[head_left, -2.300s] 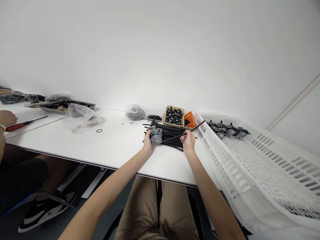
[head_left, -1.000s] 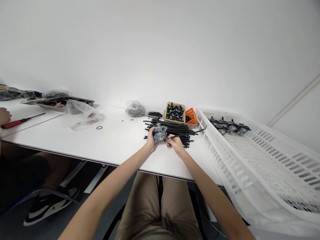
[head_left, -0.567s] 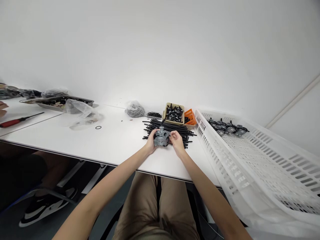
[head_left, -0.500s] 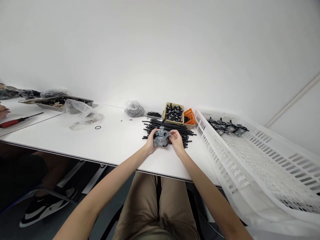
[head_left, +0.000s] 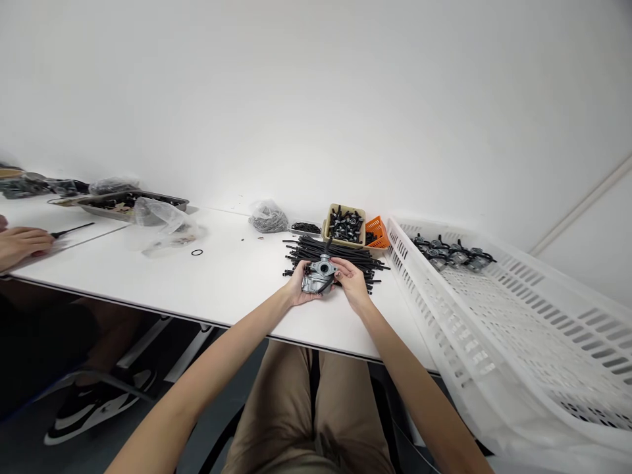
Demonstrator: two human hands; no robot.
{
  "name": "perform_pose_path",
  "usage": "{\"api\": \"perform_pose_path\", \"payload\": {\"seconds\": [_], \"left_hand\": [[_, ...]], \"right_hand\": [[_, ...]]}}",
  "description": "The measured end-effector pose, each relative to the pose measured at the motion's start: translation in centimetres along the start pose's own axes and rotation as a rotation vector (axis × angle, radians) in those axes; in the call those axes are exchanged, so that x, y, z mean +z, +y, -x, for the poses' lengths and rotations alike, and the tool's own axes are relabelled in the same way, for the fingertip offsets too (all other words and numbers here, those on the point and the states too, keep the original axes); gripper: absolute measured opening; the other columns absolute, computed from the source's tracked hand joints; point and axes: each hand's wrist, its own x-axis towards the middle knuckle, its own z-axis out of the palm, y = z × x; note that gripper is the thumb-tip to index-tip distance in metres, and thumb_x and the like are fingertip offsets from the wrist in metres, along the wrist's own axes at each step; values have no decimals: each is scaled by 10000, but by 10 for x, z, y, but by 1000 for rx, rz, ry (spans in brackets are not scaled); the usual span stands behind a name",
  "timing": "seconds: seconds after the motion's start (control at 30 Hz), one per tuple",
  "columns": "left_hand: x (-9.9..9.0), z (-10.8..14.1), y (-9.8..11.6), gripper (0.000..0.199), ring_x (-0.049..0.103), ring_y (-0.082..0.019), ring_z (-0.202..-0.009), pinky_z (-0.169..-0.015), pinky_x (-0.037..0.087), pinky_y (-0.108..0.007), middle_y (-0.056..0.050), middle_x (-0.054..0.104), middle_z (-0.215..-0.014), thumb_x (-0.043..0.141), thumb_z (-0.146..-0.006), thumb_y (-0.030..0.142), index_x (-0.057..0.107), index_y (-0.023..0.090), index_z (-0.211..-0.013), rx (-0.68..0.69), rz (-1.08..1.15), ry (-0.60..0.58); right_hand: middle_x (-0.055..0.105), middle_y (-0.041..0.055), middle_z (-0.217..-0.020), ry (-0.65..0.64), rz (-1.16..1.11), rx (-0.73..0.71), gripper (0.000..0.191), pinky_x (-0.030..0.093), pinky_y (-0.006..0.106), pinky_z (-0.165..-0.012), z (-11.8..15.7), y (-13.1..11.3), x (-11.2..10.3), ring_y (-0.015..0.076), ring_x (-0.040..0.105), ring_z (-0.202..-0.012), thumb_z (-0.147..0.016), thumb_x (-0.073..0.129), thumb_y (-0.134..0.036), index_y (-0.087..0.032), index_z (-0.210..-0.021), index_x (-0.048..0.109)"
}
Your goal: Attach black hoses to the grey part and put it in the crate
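A grey metal carburetor (head_left: 312, 283) with a round opening and a black hose is held over the front part of the white table. My left hand (head_left: 296, 287) wraps round its left side and underside. On its right side, the fingers of my right hand (head_left: 349, 278) are pressed against the metal body near the hose. Behind both hands lies a pile of black rubber tubes (head_left: 363, 258). A beige bin (head_left: 326, 227) of black fittings and an orange basket (head_left: 378, 230) stand beyond the pile.
A white perforated crate (head_left: 474, 316) with several carburetors (head_left: 459, 253) is at the right. Leftward are a black ring (head_left: 197, 252), plastic bags (head_left: 268, 217), a metal tray (head_left: 182, 201), and a person's hand (head_left: 22, 245) on a screwdriver.
The carburetor has been turned, so its round opening faces me more. My left fingers now reach further under it. At the left, the other person's hand has come onto the screwdriver.
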Motion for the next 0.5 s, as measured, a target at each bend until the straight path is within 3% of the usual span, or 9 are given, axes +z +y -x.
{"api": "perform_pose_path", "payload": {"seconds": [0.17, 0.27, 0.4, 0.5], "left_hand": [[-6, 0, -1, 599, 675, -265, -645, -388, 424, -253, -161, 705, -766, 457, -795, 685, 642, 130, -922, -29, -28, -82], [-7, -2, -1, 644, 678, -270, -664, -413, 457, -271, -160, 707, -787, 481, -758, 729, 637, 135, -953, 23, -32, -58], [-4, -7, 0, 439, 664, -226, -615, -457, 514, -294, -104, 696, -757, 577, -783, 554, 616, 150, -952, 181, -44, 127], [1, -10, -1, 335, 650, -192, -614, -491, 538, -293, -50, 680, -772, 662, -746, 400, 589, 184, -991, 350, -109, 182]], "right_hand": [[690, 120, -1130, -98, -5, 43, 623, 537, 290, -682, 3, -6, -1, 246, 658, -973, -575, 816, -481, -212, -1109, 644], [682, 110, -1145, -101, 12, 34, 604, 529, 276, -623, 3, -5, 0, 231, 662, -926, -624, 773, -506, -224, -1137, 623], [705, 85, -1028, 37, 91, -22, 438, 523, 287, -667, -3, 4, 0, 196, 658, -863, -700, 706, -466, -216, -1050, 623], [700, 70, -944, 148, 149, -51, 340, 507, 290, -727, -8, 10, -3, 183, 645, -868, -712, 683, -410, -201, -973, 619]]}}
